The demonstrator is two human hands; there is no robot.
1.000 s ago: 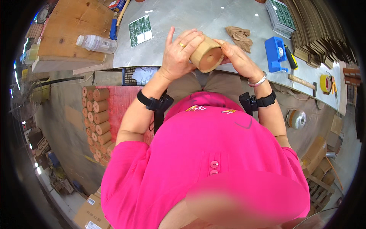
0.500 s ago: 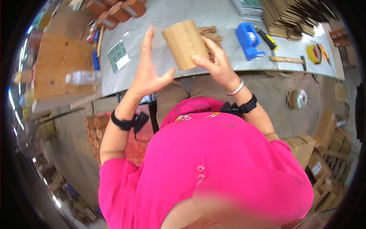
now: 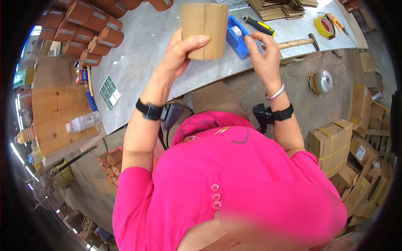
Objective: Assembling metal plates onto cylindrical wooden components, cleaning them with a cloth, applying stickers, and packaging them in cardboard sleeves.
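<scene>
My left hand (image 3: pixel 178 54) is closed round a brown cardboard sleeve (image 3: pixel 204 31), its thumb pressed on the near face and the other fingers hidden behind. The sleeve stands upright, raised over the grey work table. Just right of it, a blue tape dispenser (image 3: pixel 238 39) with a small roll sits on the table. My right hand (image 3: pixel 264 52) is at the dispenser's right side, thumb and forefinger close together in a pinch. Whether a strip of clear tape lies between those fingertips is too small to make out.
Right of the dispenser lie a black-and-yellow utility knife (image 3: pixel 259 26), a hammer (image 3: pixel 297 43) and a yellow tape roll (image 3: pixel 323 26). Stacked flat cardboard (image 3: pixel 276 8) is at the back. Brown cylinders (image 3: pixel 94 25) are piled far left, near a label sheet (image 3: pixel 109 92) and a plastic bottle (image 3: pixel 83 122).
The cardboard sleeve has passed from my right hand to my left, which was open beside it. My right hand has moved right to the tape dispenser. The view has shifted.
</scene>
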